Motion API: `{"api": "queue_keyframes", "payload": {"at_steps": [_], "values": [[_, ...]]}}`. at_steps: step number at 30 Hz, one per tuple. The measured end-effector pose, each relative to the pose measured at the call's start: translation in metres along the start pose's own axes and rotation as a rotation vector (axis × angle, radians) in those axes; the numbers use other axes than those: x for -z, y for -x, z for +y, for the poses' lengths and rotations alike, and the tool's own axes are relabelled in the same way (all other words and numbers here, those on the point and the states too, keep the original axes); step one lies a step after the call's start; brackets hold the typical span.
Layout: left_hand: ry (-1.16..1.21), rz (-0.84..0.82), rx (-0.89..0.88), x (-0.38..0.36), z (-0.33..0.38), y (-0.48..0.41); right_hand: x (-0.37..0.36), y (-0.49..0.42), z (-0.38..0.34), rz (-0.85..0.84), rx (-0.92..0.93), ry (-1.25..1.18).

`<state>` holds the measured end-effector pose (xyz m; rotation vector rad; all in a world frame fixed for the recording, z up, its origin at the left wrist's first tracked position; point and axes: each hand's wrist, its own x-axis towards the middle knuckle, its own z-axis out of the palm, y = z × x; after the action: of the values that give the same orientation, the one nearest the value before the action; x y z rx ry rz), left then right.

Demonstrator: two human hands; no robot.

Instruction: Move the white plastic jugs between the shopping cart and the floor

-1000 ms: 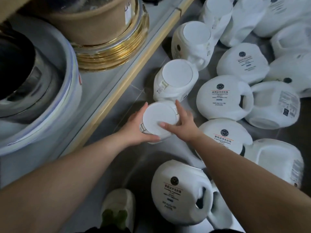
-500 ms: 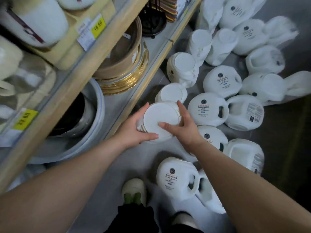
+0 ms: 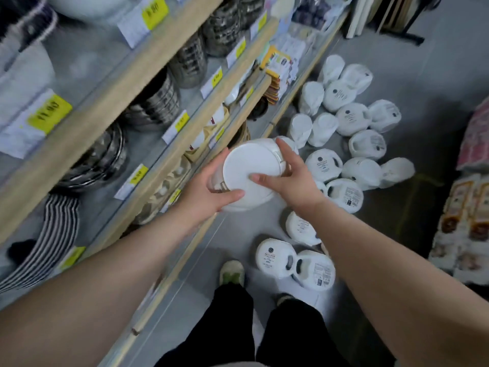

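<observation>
the step in hand looks like the lift: one white jug (image 3: 251, 176) is clear of the floor (image 3: 436, 75), held bottom-up toward the camera at chest level, in front of the shelf edge (image 3: 169, 144) at 10 o'clock. the left hand (image 3: 209, 189) cups its near-left side, fingers spread around the body with the thumb laid across the flat base. the right hand (image 3: 293, 178) clamps the far-right side, fingers spread, thumb pressed on the base. the remaining jugs (image 3: 352, 120) lie scattered on the floor from 1 to 5 o'clock of the held one, most on their sides, some touching each other.

no shopping cart is in view, so the next move probably calls for a turn of the body to find it, keeping both palms squeezed on the smooth sides so that the jug does not slip.

compared with a second ago, the jug has come up from the row on the floor beside the shelf base, the person has straightened, and the view now takes in higher shelves, the shoes (image 3: 231, 272) and a wider spread of jugs.
</observation>
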<state>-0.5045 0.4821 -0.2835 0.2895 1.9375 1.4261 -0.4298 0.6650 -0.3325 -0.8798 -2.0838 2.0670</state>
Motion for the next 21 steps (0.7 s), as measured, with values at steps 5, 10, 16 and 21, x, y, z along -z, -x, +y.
{"api": "queue_keyframes", "payload": {"at_steps": [5, 10, 16, 21], "values": [[0.041, 0.115, -0.05, -0.002, 0.024, 0.06, -0.004, 0.035, -0.036, -0.101, 0.065, 0.019], [0.154, 0.375, -0.087, -0.023, 0.035, 0.131, -0.007, 0.063, -0.066, -0.331, 0.157, 0.104], [0.31, 0.727, -0.051, -0.039, 0.016, 0.239, -0.055, 0.126, -0.086, -0.645, 0.236, 0.239], [0.358, 1.008, -0.039, -0.042, -0.017, 0.34, -0.118, 0.203, -0.088, -0.922, 0.249, 0.277]]}}
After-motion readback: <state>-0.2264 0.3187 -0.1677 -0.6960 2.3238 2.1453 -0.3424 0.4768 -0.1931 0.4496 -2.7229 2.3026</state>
